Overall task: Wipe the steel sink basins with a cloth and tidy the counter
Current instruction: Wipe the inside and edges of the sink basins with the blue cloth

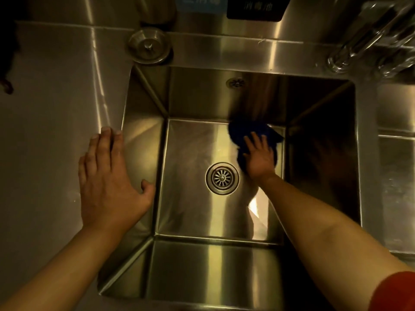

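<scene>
The left hand (107,176) is lying flat with fingers straight on the brushed steel worktop (49,131), bracing at the rim of the square steel sink basin (190,221). The right hand (259,158) is pressing, fingers spread, a dark blue cloth (249,133) onto the far right floor. The loose round steel strainer plug (149,47) behind could get knocked in.
</scene>
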Demonstrator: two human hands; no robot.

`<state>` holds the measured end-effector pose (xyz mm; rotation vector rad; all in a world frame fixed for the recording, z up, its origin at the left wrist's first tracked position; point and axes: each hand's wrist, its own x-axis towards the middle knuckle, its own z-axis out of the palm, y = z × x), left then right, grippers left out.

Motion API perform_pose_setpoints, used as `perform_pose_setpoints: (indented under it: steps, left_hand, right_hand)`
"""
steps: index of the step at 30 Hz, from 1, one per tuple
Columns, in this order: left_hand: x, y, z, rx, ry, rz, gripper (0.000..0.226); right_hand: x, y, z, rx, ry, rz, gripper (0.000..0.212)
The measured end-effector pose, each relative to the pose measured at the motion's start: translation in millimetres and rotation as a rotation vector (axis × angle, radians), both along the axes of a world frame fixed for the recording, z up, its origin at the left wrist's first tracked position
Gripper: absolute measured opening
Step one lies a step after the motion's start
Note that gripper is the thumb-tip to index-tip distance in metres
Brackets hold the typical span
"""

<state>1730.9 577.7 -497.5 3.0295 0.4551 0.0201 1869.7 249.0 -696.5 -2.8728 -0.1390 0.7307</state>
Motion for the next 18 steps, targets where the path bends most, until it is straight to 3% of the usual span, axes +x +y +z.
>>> perform_pose_setpoints:
  steps: [4,10,14,18]
  left_hand:
    - [-1,-2,2,-0.005,-0.012,-0.003,0.112]
    - [1,-5,8,-0.011,0.011,-0.016,0.111]
    - [0,-8,17,-0.041,0.035,-0.023,0.111]
    - [0,-10,24,-0.073,0.038,-0.031,0.108]
  right_hand:
    - [-54,-27,4,-0.113,0.103,-0.164,0.071]
    - [-139,13,30,-0.108,0.313,0.052,0.062]
    - [-166,57,57,0.066,0.523,0.24,0.048]
    - [-169,86,81,0.27,0.523,0.273,0.035]
